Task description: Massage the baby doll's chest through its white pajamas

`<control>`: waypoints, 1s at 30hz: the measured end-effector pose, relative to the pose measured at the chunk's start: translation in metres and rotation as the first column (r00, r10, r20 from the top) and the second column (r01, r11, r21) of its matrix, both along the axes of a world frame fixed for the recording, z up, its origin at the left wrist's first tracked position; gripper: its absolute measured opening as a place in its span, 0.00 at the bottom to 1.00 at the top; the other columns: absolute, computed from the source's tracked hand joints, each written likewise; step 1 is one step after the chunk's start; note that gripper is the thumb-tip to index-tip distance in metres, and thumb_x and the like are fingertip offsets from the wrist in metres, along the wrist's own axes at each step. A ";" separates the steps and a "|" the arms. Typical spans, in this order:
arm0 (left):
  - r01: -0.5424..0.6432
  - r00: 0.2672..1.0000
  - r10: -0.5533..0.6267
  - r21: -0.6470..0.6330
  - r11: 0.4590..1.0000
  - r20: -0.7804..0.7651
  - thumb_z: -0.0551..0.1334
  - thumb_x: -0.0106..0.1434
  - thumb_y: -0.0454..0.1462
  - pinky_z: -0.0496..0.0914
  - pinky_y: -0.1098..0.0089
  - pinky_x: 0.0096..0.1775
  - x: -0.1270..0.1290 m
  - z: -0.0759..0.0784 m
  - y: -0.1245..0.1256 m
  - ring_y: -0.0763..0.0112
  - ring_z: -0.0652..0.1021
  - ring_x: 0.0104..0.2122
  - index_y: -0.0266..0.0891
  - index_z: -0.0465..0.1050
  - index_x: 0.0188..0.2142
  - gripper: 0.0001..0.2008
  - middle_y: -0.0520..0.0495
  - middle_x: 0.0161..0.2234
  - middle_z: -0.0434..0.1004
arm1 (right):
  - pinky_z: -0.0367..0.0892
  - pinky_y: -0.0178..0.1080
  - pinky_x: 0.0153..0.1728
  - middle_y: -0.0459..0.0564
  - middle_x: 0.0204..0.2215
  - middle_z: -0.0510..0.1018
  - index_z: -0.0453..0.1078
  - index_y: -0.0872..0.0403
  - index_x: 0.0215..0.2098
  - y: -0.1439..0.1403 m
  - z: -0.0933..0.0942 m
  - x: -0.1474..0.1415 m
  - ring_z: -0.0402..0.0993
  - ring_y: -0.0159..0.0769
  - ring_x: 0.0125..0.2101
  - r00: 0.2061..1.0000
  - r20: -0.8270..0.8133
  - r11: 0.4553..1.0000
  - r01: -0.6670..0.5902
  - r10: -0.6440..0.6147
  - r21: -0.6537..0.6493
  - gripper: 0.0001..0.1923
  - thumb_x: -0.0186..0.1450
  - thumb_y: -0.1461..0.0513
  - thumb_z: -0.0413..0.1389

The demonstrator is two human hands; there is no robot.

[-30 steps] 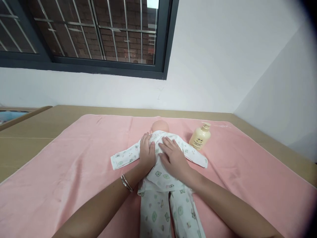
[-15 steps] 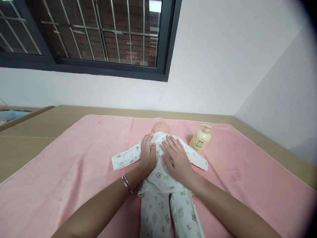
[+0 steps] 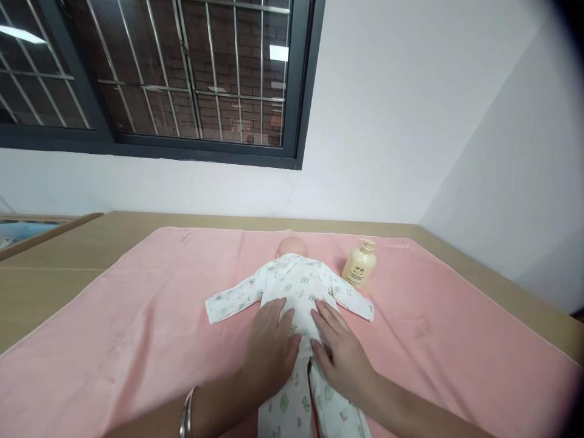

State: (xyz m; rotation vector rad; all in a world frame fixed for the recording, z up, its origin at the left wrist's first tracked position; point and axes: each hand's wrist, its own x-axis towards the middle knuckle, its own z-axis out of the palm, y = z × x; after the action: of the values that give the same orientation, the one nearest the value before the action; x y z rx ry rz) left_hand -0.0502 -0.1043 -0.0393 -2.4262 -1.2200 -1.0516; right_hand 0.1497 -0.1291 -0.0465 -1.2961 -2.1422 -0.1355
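Observation:
A baby doll lies face down with its head toward the wall, dressed in a white printed top and matching trousers. Its sleeves stretch out to both sides. My left hand rests on the left side of the doll's lower back, fingers extended. On the right side of the lower back lies my right hand, flat with its fingers somewhat spread. Neither hand grips anything. My forearms partly cover the doll's hips and legs.
A cream pump bottle stands beside the doll's right sleeve. Under everything spreads a pink blanket on a wooden tabletop. Behind are a white wall and a barred window.
Both hands have slid from the doll's upper back down to its lower back, toward me. The camera view has tilted slightly upward. The doll and bottle stay in place.

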 end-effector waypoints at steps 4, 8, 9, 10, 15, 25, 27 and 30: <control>0.087 0.996 -0.088 0.028 0.996 0.035 0.55 0.65 0.33 0.71 0.56 0.43 0.001 0.000 0.003 0.59 0.74 0.42 0.38 0.68 0.44 0.09 0.41 0.42 0.74 | 0.68 0.52 0.51 0.55 0.48 0.75 0.69 0.53 0.50 0.002 -0.006 -0.001 0.67 0.45 0.52 0.991 -0.130 0.987 -0.008 0.029 0.160 0.17 0.65 0.70 0.50; 0.173 0.981 -0.169 -0.040 0.984 0.095 0.51 0.65 0.30 0.69 0.61 0.38 0.001 0.005 0.000 0.64 0.72 0.35 0.40 0.68 0.35 0.08 0.45 0.35 0.72 | 0.70 0.46 0.40 0.53 0.40 0.75 0.68 0.52 0.45 0.002 -0.003 -0.004 0.70 0.40 0.41 0.968 -0.243 0.984 -0.018 0.061 0.177 0.14 0.66 0.72 0.48; 0.191 0.976 -0.183 -0.062 0.980 0.117 0.51 0.66 0.29 0.69 0.62 0.38 0.001 0.005 -0.002 0.65 0.71 0.35 0.40 0.67 0.34 0.09 0.46 0.35 0.72 | 0.70 0.45 0.39 0.53 0.38 0.74 0.68 0.52 0.43 0.001 -0.003 -0.004 0.70 0.40 0.40 0.962 -0.265 0.984 -0.016 0.063 0.176 0.12 0.67 0.71 0.48; 0.203 0.972 -0.192 -0.080 0.976 0.135 0.50 0.66 0.29 0.68 0.62 0.38 0.001 0.006 -0.005 0.65 0.71 0.35 0.40 0.67 0.35 0.09 0.46 0.35 0.72 | 0.69 0.45 0.38 0.52 0.37 0.74 0.67 0.52 0.42 0.000 -0.002 -0.005 0.69 0.40 0.39 0.956 -0.288 0.985 -0.013 0.063 0.172 0.11 0.67 0.71 0.47; 0.139 0.984 -0.125 -0.110 0.984 0.125 0.55 0.65 0.33 0.68 0.59 0.41 0.004 0.002 -0.010 0.61 0.71 0.40 0.40 0.67 0.41 0.05 0.44 0.41 0.71 | 0.63 0.41 0.30 0.48 0.29 0.68 0.62 0.52 0.37 -0.002 -0.006 -0.004 0.64 0.37 0.30 0.939 -0.336 0.987 -0.022 0.074 0.157 0.10 0.69 0.70 0.42; 0.291 0.948 -0.283 -0.041 0.956 0.145 0.50 0.65 0.27 0.63 0.66 0.33 -0.001 -0.003 -0.013 0.66 0.65 0.31 0.39 0.61 0.35 0.07 0.48 0.30 0.65 | 0.55 0.40 0.30 0.46 0.26 0.62 0.57 0.52 0.32 0.002 -0.007 -0.003 0.57 0.35 0.28 0.946 -0.298 0.991 -0.113 0.130 0.076 0.07 0.68 0.66 0.43; 0.245 0.966 -0.240 -0.046 0.968 0.095 0.50 0.65 0.28 0.60 0.66 0.31 0.001 -0.004 -0.012 0.66 0.64 0.29 0.40 0.60 0.32 0.08 0.48 0.28 0.64 | 0.53 0.40 0.29 0.45 0.25 0.61 0.56 0.52 0.29 0.004 -0.004 -0.004 0.56 0.35 0.28 0.960 -0.247 0.991 -0.120 0.130 0.056 0.08 0.67 0.64 0.45; 0.176 0.984 -0.178 -0.096 0.980 -0.010 0.49 0.65 0.29 0.59 0.64 0.30 0.006 0.000 -0.010 0.66 0.63 0.28 0.40 0.59 0.28 0.09 0.48 0.27 0.64 | 0.52 0.39 0.28 0.45 0.23 0.61 0.54 0.51 0.25 0.006 0.001 -0.005 0.56 0.34 0.27 0.989 -0.127 0.997 -0.081 0.080 -0.007 0.09 0.64 0.64 0.47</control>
State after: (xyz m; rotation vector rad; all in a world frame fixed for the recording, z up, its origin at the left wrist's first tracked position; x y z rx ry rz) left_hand -0.0443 -0.1141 -0.0394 -2.6519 -1.0874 -1.0366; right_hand 0.1443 -0.1227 -0.0455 -1.1906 -2.0861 -0.0066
